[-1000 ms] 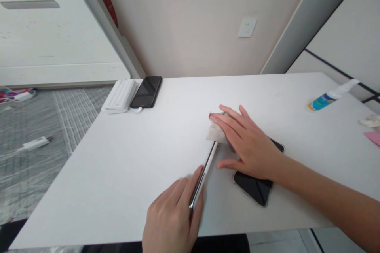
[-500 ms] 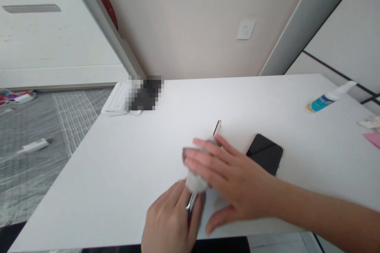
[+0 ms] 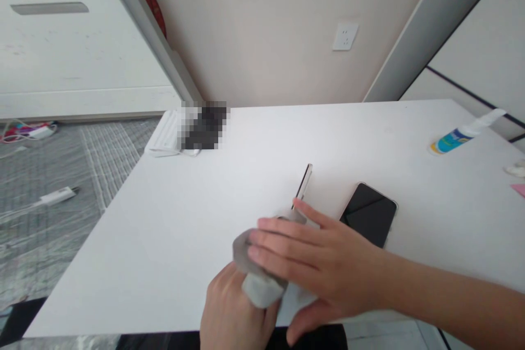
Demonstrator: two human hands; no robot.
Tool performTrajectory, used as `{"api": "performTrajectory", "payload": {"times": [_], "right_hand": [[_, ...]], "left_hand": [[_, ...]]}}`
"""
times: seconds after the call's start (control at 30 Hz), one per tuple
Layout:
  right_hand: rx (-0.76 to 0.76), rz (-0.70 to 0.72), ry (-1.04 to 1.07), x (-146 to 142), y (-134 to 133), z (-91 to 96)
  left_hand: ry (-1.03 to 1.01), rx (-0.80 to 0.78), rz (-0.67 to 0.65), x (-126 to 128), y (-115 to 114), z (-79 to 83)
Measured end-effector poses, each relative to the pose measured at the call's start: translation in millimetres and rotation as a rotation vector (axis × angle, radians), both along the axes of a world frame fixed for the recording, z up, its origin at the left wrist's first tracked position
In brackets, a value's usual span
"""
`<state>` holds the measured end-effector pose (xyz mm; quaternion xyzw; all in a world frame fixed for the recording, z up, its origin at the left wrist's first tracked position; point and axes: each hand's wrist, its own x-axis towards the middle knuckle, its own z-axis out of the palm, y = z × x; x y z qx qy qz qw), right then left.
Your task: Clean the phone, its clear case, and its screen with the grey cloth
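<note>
My left hand (image 3: 232, 306) is at the bottom of the view, holding a slim smartphone (image 3: 304, 184) on its edge, with only the phone's upper end showing. The phone's middle is hidden behind a grey-white cloth (image 3: 258, 270), which my right hand (image 3: 320, 257) presses around it just above my left hand. A second smartphone (image 3: 368, 214) lies flat on the white table (image 3: 143, 251), dark face up, right next to my right hand's fingers and wrist.
A white power bank (image 3: 164, 134) and a pixelated dark object (image 3: 204, 127) sit at the far table edge. A blue-and-white spray bottle (image 3: 461, 139) lies at the right. A grey floor with a white charger (image 3: 57, 196) lies beyond the table's left edge.
My right hand and the cloth have slid down the held phone toward my left hand. The flat phone stays uncovered, as it was half a second ago.
</note>
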<state>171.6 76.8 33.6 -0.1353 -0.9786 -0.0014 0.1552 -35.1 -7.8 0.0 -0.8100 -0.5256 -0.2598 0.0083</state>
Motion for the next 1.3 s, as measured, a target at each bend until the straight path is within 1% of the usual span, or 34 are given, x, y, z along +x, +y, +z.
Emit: {"api": "performTrajectory", "payload": {"times": [0.03,0.1,0.13,0.17,0.2,0.23,0.3,0.33,0.37,0.4,0.43,0.53,0.57,0.6,0.63,0.73,0.77,0.8,0.83,0.87,0.93,0.97,1.03,1.13,1.23,1.27,1.3], "right_hand": [[-0.006,-0.076,0.014,2,4,-0.8],[-0.029,-0.295,0.052,9,15,-2.4],[-0.039,-0.375,0.064,10,18,-2.7],[-0.045,-0.405,0.068,11,19,-2.6],[-0.048,-0.380,0.064,9,16,-2.0],[-0.047,-0.305,0.047,6,12,-1.2],[-0.025,-0.093,-0.001,-1,0,0.5],[-0.007,-0.011,-0.011,-3,-4,0.9],[0.005,0.026,-0.008,-4,-5,0.7],[0.008,0.006,0.006,-2,-3,-0.1],[0.002,-0.063,0.028,1,2,-1.2],[-0.035,-0.375,0.085,13,22,-4.7],[-0.043,-0.425,0.089,14,24,-5.1],[-0.046,-0.420,0.086,14,24,-5.0],[-0.048,-0.363,0.074,11,20,-4.6],[-0.026,-0.060,0.018,-1,0,-2.5],[-0.015,0.002,0.015,-3,-5,-2.0],[-0.009,0.017,0.022,-4,-7,-1.8],[-0.011,-0.015,0.035,-3,-6,-1.9],[-0.018,-0.079,0.054,-1,-2,-2.4],[-0.038,-0.209,0.091,5,9,-4.1],[-0.047,-0.244,0.108,8,15,-5.2],[-0.052,-0.247,0.155,12,23,-7.4],[-0.049,-0.202,0.208,13,27,-10.2],[-0.059,-0.181,0.214,13,25,-11.7],[-0.064,-0.177,0.212,13,24,-12.0],[-0.069,-0.174,0.206,13,24,-12.0]], "left_hand": [[-0.004,-0.033,0.005,0,0,0.0],[-0.012,-0.115,0.018,0,-2,0.0],[-0.016,-0.144,0.020,0,-2,0.0],[-0.016,-0.159,0.015,-1,-2,0.1],[-0.019,-0.151,0.012,-1,-2,0.2],[-0.016,-0.128,0.012,-1,-2,0.2],[-0.001,-0.035,-0.003,-1,-1,0.0],[0.010,0.011,-0.010,-1,-1,-0.2],[0.016,0.032,-0.010,0,0,-0.5],[0.018,0.016,-0.006,0,0,-0.8],[0.014,-0.024,0.001,0,0,-1.1],[-0.005,-0.136,0.020,0,-1,-1.2],[-0.010,-0.141,0.014,0,-1,-0.9],[-0.014,-0.136,0.007,0,-1,-0.6],[-0.017,-0.124,0.005,0,-1,-0.2],[-0.005,-0.017,-0.001,-1,-1,0.5],[0.004,0.021,0.000,-1,0,0.6],[0.009,0.034,0.004,-1,0,0.5],[0.007,0.019,0.008,0,0,0.4],[-0.001,-0.018,0.012,0,0,0.3],[-0.021,-0.099,0.021,0,-1,-0.1],[-0.024,-0.130,0.020,0,-2,-0.2],[-0.022,-0.173,0.008,-1,-3,-0.1],[-0.076,-0.227,-0.028,-6,-4,3.2],[-0.228,-0.263,-0.014,-15,-4,11.1],[-0.282,-0.262,0.004,-17,-4,13.7],[-0.330,-0.242,-0.011,-20,-6,15.9]]}}
